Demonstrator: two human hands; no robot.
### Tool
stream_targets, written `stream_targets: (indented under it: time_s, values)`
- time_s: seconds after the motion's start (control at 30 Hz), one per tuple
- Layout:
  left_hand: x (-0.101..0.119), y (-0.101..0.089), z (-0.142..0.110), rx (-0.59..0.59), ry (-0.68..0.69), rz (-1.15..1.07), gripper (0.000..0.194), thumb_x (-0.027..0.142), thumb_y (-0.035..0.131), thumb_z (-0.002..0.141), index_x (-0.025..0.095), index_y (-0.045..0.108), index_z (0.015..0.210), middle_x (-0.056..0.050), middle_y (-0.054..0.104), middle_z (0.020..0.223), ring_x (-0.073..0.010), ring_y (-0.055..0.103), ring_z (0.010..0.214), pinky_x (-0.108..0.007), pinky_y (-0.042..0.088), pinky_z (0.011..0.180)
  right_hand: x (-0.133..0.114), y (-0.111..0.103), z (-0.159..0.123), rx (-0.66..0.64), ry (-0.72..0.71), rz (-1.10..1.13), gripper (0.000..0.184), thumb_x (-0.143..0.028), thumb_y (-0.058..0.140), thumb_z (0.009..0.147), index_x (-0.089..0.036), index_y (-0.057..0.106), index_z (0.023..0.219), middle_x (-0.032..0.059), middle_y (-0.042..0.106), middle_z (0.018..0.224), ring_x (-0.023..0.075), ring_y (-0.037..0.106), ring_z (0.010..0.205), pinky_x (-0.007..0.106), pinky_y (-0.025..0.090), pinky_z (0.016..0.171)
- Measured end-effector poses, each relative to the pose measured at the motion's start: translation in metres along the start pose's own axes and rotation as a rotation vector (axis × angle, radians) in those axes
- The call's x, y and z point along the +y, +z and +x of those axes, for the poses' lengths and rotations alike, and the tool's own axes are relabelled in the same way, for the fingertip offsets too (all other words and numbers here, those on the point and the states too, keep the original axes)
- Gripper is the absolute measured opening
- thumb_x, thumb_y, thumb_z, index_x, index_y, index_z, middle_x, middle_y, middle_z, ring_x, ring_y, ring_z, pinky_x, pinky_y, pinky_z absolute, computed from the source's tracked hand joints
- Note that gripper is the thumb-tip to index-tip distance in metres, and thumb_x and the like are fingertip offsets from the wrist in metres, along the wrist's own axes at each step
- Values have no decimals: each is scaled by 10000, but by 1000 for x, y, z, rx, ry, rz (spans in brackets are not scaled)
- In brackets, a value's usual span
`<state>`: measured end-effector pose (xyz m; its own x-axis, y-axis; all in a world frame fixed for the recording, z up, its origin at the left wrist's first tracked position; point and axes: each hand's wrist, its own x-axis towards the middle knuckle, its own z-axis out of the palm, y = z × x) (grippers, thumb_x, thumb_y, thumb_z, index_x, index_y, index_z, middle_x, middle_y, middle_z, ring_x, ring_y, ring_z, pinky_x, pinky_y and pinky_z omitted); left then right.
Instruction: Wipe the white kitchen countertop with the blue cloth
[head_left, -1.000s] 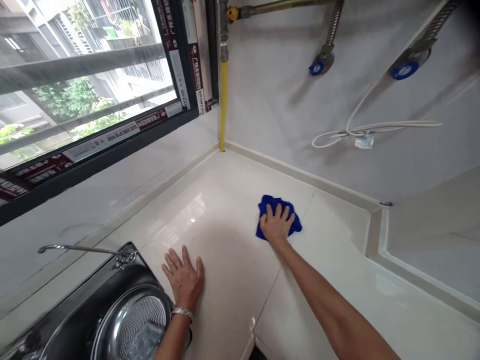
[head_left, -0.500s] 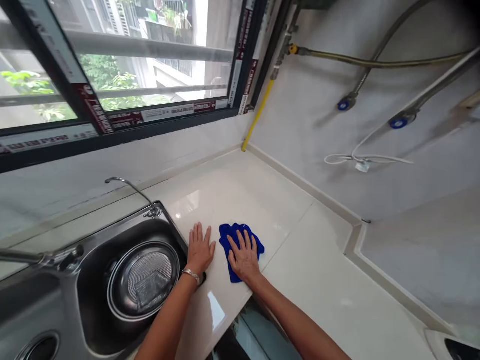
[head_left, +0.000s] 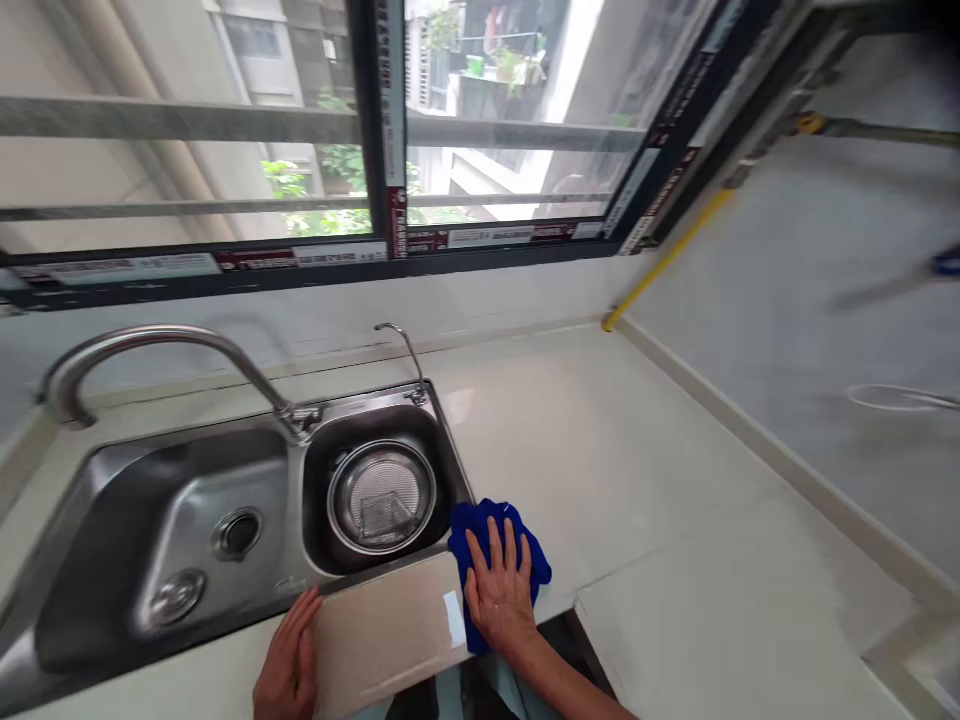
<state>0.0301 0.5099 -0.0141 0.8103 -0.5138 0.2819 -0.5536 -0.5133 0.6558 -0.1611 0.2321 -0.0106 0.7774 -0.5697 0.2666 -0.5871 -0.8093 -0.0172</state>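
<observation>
My right hand [head_left: 502, 595] lies flat with spread fingers on a crumpled blue cloth [head_left: 466, 530], pressing it against the pale countertop beside the sink's right front corner. The cloth's far edge touches the sink rim. My left hand [head_left: 289, 660] rests on the counter's front strip [head_left: 390, 625], its fingers stretched out and close together near the sink's front rim. Nothing is in it. In the right bowl of the steel double sink [head_left: 294, 500] sits a round perforated metal basin [head_left: 382, 470], with a clear plastic packet [head_left: 388, 517] inside.
A large curved faucet [head_left: 172, 335] arches over the left bowl, and a thin tap [head_left: 409, 350] stands behind the right one. A yellow pipe [head_left: 667, 260] meets the counter at the back corner. The window frame [head_left: 315, 265] runs along the back above the counter.
The view has swung left, showing more of the sink. My left hand has moved left along the counter's front. The right hand and cloth have come nearer the sink's front corner.
</observation>
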Motion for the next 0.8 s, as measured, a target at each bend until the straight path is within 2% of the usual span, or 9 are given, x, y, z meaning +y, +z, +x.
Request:
stream_targets:
  time_s: [0.07,0.13,0.23,0.3,0.37,0.5,0.63,0.7,0.8]
  values:
    - [-7,-18,-19,81,-237,-26,438,521,397,917,281,687,1142,-61,762,1207,-251,709,1120,-470,600,1008,-25,0,1,-13,-98,77,617,-474,544,913,-247,442,1478,160,368,1570,430,182,1493,639,127,1191]
    - [-2,-23,-25,158,-428,-108,494,576,385,898,255,679,1130,-72,786,1137,-241,728,1056,-442,605,981,-50,0,5,-27,-187,163,577,-473,531,920,-235,486,1444,143,447,1518,409,236,1474,622,92,1205]
    - [14,-20,-21,318,-557,-170,521,572,373,889,211,649,1145,-80,816,980,-217,748,898,-393,614,894,-79,1,11,-38,-304,286,551,-468,524,927,-226,512,1421,123,524,1452,380,328,1420,584,71,1217]
    - [24,-17,-18,340,-568,-89,504,546,371,888,206,654,1130,-77,821,929,-207,746,794,-357,609,773,-87,1,12,-32,-354,349,535,-454,533,927,-221,528,1409,116,571,1397,355,386,1376,556,79,1223]
    - [31,-17,-18,332,-548,-17,468,513,374,892,212,667,1099,-70,823,911,-201,747,771,-330,586,704,-80,-1,10,-24,-408,402,538,-452,547,926,-235,522,1417,106,592,1369,333,401,1367,550,77,1232]
    - [35,-19,-25,340,-508,15,417,465,373,915,217,672,1067,-51,823,882,-190,755,799,-315,580,717,-39,-10,4,-12,-590,401,562,-411,537,939,-295,436,1479,79,511,1477,352,282,1461,669,19,1215]
    - [30,-15,-33,356,-480,-32,404,443,368,945,210,667,1086,-46,821,893,-177,760,827,-303,597,750,-7,-19,-4,-31,-705,269,639,-292,519,915,-280,343,1529,84,365,1589,382,201,1497,714,78,1194]
    - [28,-13,-37,354,-443,-73,385,418,368,958,208,666,1082,-38,819,885,-159,759,823,-284,602,765,-7,-18,-8,-29,-711,251,675,-352,549,902,-269,330,1535,99,343,1600,398,203,1495,708,107,1193]
    - [26,-14,-43,322,-340,-138,339,360,372,968,218,663,1068,-1,812,827,-122,749,764,-241,599,749,-26,-11,-13,-18,-657,262,749,-493,600,865,-241,357,1526,141,365,1582,424,231,1478,702,145,1184]
